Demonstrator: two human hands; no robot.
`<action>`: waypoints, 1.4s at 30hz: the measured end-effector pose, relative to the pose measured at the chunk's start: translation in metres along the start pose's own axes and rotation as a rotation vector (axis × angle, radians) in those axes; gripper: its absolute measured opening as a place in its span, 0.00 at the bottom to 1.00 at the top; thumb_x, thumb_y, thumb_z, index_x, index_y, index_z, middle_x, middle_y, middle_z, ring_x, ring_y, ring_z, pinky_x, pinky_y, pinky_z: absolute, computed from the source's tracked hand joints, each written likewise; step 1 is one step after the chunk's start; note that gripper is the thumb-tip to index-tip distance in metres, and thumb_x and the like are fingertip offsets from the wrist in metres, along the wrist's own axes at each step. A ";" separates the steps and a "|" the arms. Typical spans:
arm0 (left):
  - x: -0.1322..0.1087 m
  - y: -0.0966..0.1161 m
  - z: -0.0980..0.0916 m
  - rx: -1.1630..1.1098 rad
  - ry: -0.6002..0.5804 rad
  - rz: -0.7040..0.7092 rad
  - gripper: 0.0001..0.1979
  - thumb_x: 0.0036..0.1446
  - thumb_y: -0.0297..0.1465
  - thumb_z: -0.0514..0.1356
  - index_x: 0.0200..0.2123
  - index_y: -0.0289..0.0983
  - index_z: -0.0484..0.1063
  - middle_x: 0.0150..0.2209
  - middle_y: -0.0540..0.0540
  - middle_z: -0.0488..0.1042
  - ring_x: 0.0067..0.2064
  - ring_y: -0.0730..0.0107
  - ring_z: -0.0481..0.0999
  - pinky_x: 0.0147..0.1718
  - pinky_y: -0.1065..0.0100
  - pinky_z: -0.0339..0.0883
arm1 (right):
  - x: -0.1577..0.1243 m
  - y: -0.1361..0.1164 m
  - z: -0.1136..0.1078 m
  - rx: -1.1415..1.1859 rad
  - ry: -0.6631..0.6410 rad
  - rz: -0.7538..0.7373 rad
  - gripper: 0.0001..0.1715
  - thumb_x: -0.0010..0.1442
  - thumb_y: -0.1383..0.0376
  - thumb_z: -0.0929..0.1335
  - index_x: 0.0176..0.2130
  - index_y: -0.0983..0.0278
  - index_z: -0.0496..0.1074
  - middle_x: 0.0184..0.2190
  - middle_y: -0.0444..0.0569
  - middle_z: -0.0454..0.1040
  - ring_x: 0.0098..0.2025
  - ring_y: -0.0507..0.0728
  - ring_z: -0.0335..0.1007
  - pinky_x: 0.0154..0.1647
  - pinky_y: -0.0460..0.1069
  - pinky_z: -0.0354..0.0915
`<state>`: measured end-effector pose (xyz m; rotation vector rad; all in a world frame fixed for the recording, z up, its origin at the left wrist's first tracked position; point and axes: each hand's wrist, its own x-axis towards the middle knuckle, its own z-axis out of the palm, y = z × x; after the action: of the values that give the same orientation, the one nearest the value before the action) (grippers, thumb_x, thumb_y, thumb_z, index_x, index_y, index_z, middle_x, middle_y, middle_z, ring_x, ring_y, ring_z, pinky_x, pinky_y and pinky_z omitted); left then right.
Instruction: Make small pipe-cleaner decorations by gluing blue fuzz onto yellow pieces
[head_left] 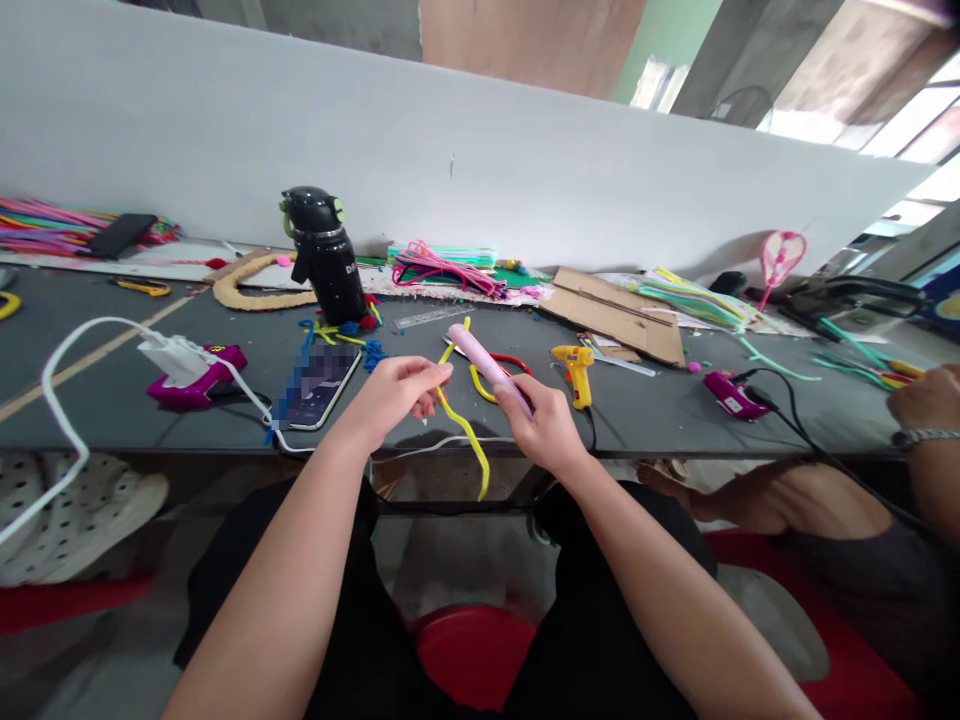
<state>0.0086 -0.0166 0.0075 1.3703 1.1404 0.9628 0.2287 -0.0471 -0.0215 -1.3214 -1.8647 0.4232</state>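
My left hand (411, 388) pinches a yellow pipe cleaner (469, 440) between thumb and fingers, just above the table's near edge. One bent end hangs down past that edge; the other runs up to the tip of a small pink hair straightener (480, 355). My right hand (546, 420) wraps round the lower part of this slim tool, which slants up and left. Whether its tip grips the pipe cleaner I cannot tell. Behind it lie a red pipe cleaner (514, 362) and another yellow piece (480, 385). To the right stands a yellow glue gun (574, 372).
A phone (321, 388) and a black bottle (330, 265) are left of my hands. White cables run from a purple power strip (199, 378); another purple strip (735, 395) sits right. Cardboard (611, 315) and pipe-cleaner bundles line the back. At far right is another person's hand (930, 405).
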 end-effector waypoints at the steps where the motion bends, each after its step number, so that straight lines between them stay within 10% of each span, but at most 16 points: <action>1: -0.001 0.000 0.001 0.018 -0.036 -0.018 0.16 0.56 0.43 0.64 0.28 0.34 0.75 0.23 0.46 0.74 0.22 0.74 0.68 0.21 0.72 0.61 | 0.001 0.000 -0.001 -0.002 0.010 0.003 0.19 0.67 0.53 0.63 0.39 0.65 0.74 0.23 0.44 0.68 0.24 0.51 0.61 0.28 0.46 0.54; 42: -0.008 0.008 -0.008 -0.116 -0.071 -0.033 0.15 0.51 0.36 0.64 0.17 0.36 0.70 0.14 0.50 0.62 0.14 0.77 0.57 0.13 0.71 0.44 | 0.009 0.010 -0.007 -0.138 0.083 0.018 0.18 0.66 0.53 0.63 0.38 0.63 0.74 0.24 0.47 0.70 0.25 0.54 0.63 0.28 0.47 0.53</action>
<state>-0.0002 -0.0226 0.0163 1.2790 1.0350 0.9343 0.2393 -0.0358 -0.0203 -1.4263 -1.8408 0.2492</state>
